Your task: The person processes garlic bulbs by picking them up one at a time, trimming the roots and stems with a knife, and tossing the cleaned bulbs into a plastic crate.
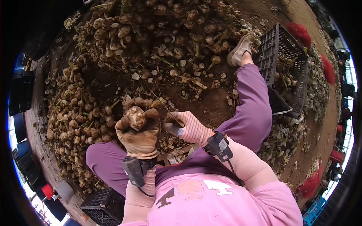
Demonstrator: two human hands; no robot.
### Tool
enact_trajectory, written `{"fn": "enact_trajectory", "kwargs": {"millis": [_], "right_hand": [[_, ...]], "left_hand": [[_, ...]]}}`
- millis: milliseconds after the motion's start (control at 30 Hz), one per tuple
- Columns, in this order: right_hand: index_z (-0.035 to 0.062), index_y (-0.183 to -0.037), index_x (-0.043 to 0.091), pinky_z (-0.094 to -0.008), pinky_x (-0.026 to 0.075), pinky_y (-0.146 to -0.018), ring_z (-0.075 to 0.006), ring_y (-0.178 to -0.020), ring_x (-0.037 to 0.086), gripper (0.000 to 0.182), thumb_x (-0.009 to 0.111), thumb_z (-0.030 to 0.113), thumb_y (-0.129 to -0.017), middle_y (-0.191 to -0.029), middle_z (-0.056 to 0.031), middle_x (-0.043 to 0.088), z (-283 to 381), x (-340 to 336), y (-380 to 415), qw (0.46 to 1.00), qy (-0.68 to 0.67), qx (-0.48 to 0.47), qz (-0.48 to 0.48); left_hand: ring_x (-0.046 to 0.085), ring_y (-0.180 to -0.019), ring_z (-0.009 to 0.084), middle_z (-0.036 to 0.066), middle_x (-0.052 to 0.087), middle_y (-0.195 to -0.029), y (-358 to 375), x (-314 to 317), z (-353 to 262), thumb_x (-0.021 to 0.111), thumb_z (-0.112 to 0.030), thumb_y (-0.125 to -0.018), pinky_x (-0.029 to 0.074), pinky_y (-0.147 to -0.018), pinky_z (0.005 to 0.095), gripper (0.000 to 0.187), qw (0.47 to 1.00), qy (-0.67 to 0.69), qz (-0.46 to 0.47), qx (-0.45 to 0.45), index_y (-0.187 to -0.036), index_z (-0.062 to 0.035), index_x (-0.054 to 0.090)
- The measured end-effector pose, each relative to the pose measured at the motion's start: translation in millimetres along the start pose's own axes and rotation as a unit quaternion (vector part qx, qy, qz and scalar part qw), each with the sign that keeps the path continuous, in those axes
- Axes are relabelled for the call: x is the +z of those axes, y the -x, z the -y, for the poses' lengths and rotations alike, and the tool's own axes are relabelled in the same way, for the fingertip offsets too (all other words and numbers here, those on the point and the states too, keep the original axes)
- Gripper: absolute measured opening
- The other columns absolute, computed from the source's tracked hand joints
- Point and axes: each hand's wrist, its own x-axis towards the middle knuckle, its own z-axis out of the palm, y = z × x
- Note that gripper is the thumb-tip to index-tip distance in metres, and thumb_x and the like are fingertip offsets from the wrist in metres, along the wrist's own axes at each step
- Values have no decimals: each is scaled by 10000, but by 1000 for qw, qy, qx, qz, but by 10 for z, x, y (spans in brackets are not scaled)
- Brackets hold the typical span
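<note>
left hand (138, 136): gloved, fingers curled shut around a garlic bulb (136, 117) held above the lap.
right hand (185, 127): striped glove, fingers closed on a small dark tool (171, 117), just beside the bulb.
done: bulbs are seen in the black crate (298, 71).
left: a large heap of bulbs (151, 34) is still piled on the ground.

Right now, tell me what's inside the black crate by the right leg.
The black crate holds a few garlic bulbs against its far wall; its bottom is hidden behind the near wall.
</note>
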Motion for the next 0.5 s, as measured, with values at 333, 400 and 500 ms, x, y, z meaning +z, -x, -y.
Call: {"fn": "enact_trajectory", "kwargs": {"millis": [333, 400, 500], "right_hand": [[23, -922, 587, -211, 447, -583, -60, -655, 542, 152, 612, 147, -839, -749, -11, 597, 483, -96, 75, 967, -239, -29, -78], [24, -912, 590, -200, 448, -608, -57, -688, 551, 128, 612, 128, -840, -764, -7, 604, 331, -210, -5, 987, -130, -44, -89], [25, -905, 592, -201, 446, -619, -55, -705, 551, 98, 598, 99, -841, -765, 0, 600, 343, -291, -11, 982, -99, -113, -113]], "left_hand": [[580, -990, 277, 134, 577, -1117, 43, -95, 155, 564, -242, -866, 523, -777, 419, 287, 994, -41, 45, -89, -1064, -35, 547], [584, -984, 266, 147, 578, -1107, 58, -162, 109, 588, -224, -852, 521, -783, 417, 322, 982, -132, 75, -108, -1092, -19, 528], [603, -920, 216, 161, 589, -1066, 88, -6, 70, 596, -113, -827, 512, -787, 363, 375, 952, -233, 128, -150, -1158, 24, 486]]}}
